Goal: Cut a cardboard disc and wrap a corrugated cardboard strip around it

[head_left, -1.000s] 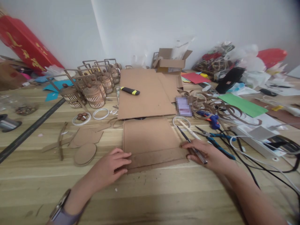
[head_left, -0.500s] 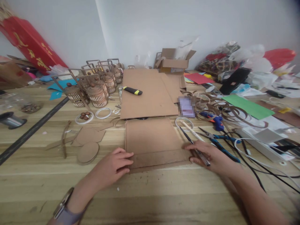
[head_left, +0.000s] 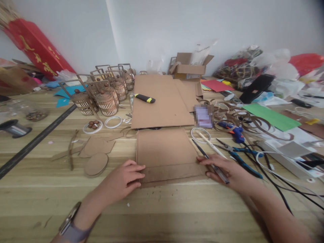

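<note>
Your right hand (head_left: 219, 168) clasps one pen (head_left: 220, 173); your left hand (head_left: 130, 177), fingers apart, touches one brown strip (head_left: 174, 172) at its left end. The strip lies across cardboard (head_left: 164, 146). Three white rings (head_left: 113, 127) counted.

No word or number I can make out for sure from where I stand. Red box (head_left: 48, 59), far left: large gold characters (head_left: 37, 56) running along its side (Chinese, by the look of them), too smeared to read. Clear plastic bag (head_left: 202, 55) in the open carton (head_left: 186, 69): dark line of print, illegible. Pale label (head_left: 193, 76) on the carton's front: too small.
</note>
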Demonstrator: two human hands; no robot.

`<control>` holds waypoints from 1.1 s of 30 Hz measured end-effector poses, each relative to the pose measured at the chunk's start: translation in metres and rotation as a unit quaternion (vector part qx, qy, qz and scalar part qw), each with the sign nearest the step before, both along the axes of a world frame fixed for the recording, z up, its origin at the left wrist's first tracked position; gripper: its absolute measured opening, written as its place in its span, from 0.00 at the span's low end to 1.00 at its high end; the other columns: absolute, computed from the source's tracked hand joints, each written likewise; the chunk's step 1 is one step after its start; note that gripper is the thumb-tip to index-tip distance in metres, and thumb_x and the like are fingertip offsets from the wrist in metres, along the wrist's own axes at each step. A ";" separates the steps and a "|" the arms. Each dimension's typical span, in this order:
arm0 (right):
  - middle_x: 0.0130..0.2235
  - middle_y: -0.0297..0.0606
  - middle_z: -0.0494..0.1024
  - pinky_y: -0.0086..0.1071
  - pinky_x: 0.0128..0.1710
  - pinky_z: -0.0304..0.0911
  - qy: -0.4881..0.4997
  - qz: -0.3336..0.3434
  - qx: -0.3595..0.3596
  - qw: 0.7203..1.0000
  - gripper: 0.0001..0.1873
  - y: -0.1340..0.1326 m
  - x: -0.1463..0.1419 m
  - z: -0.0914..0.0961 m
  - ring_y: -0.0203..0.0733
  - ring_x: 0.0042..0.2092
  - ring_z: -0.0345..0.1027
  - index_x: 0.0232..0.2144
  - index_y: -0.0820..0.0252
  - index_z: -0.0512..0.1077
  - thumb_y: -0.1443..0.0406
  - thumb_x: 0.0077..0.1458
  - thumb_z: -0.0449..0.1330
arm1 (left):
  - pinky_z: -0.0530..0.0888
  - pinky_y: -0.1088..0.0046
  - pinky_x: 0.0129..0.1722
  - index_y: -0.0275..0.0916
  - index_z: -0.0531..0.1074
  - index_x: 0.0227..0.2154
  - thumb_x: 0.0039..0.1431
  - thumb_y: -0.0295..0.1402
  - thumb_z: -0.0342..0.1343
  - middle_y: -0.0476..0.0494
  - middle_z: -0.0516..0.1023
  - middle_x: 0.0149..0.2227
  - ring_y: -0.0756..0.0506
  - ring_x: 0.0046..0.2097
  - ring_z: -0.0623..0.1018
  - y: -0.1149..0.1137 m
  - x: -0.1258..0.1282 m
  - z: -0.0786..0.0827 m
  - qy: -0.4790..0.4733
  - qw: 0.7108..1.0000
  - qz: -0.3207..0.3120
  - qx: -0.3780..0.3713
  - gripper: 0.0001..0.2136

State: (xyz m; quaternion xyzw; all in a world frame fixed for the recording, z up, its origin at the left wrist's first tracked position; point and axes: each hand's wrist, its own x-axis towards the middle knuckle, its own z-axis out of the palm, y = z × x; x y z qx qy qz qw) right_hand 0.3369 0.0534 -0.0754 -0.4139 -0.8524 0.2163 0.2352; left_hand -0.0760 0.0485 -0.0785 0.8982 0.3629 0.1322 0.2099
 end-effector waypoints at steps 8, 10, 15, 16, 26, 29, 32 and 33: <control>0.48 0.46 0.81 0.37 0.46 0.73 -0.017 -0.005 -0.005 1.000 0.12 -0.001 -0.002 0.004 0.47 0.48 0.77 0.45 0.55 0.76 0.64 0.59 0.60 | 0.77 0.60 0.50 0.39 0.80 0.44 0.60 0.24 0.60 0.40 0.79 0.54 0.40 0.52 0.74 -0.001 0.002 0.001 -0.002 1.000 0.001 0.004 0.11; 0.48 0.46 0.81 0.37 0.45 0.73 -0.016 -0.006 -0.005 1.000 0.12 -0.002 -0.002 0.003 0.47 0.47 0.77 0.45 0.55 0.76 0.64 0.58 0.60 | 0.77 0.60 0.50 0.38 0.81 0.44 0.60 0.23 0.60 0.40 0.79 0.54 0.40 0.51 0.74 -0.001 0.002 0.001 -0.004 1.000 -0.001 0.006 0.11; 0.48 0.45 0.81 0.38 0.47 0.72 -0.015 -0.007 -0.006 1.000 0.13 -0.001 -0.002 0.002 0.48 0.48 0.76 0.46 0.54 0.76 0.63 0.58 0.60 | 0.77 0.59 0.49 0.37 0.81 0.43 0.59 0.22 0.60 0.39 0.80 0.54 0.40 0.51 0.74 0.000 0.002 0.000 -0.003 1.000 -0.003 0.009 0.11; 0.48 0.45 0.81 0.38 0.47 0.72 -0.016 -0.008 -0.006 1.000 0.13 0.000 -0.003 0.002 0.48 0.48 0.76 0.46 0.54 0.76 0.63 0.58 0.60 | 0.77 0.59 0.49 0.37 0.81 0.43 0.59 0.22 0.60 0.39 0.80 0.54 0.40 0.51 0.74 0.000 0.002 0.000 -0.002 1.000 -0.002 0.009 0.11; 0.48 0.46 0.81 0.38 0.46 0.72 -0.020 -0.007 -0.004 1.000 0.12 0.000 -0.003 0.002 0.48 0.48 0.76 0.45 0.54 0.76 0.63 0.59 0.60 | 0.77 0.58 0.49 0.36 0.80 0.44 0.59 0.23 0.60 0.38 0.79 0.54 0.39 0.51 0.74 0.000 0.003 0.002 0.000 1.000 -0.002 -0.002 0.11; 0.48 0.46 0.81 0.39 0.46 0.72 -0.019 -0.011 -0.010 1.000 0.12 -0.001 -0.003 0.002 0.48 0.48 0.76 0.45 0.55 0.76 0.63 0.59 0.60 | 0.77 0.58 0.49 0.36 0.80 0.44 0.59 0.23 0.60 0.38 0.79 0.54 0.39 0.52 0.74 0.000 0.003 0.001 0.001 1.000 0.001 -0.006 0.11; 0.49 0.46 0.81 0.40 0.47 0.72 -0.021 -0.017 -0.024 0.999 0.12 -0.001 -0.003 0.003 0.48 0.48 0.76 0.45 0.54 0.76 0.62 0.59 0.60 | 0.77 0.58 0.50 0.36 0.81 0.44 0.59 0.23 0.60 0.38 0.79 0.54 0.39 0.52 0.74 0.000 0.003 0.002 0.004 1.000 0.000 -0.007 0.11; 0.49 0.46 0.81 0.40 0.48 0.72 -0.022 -0.018 -0.027 0.999 0.13 -0.001 -0.003 0.003 0.49 0.49 0.76 0.45 0.54 0.76 0.62 0.59 0.60 | 0.77 0.57 0.50 0.36 0.81 0.43 0.59 0.23 0.60 0.38 0.79 0.54 0.39 0.52 0.74 0.000 0.003 0.002 0.005 1.000 0.000 -0.006 0.11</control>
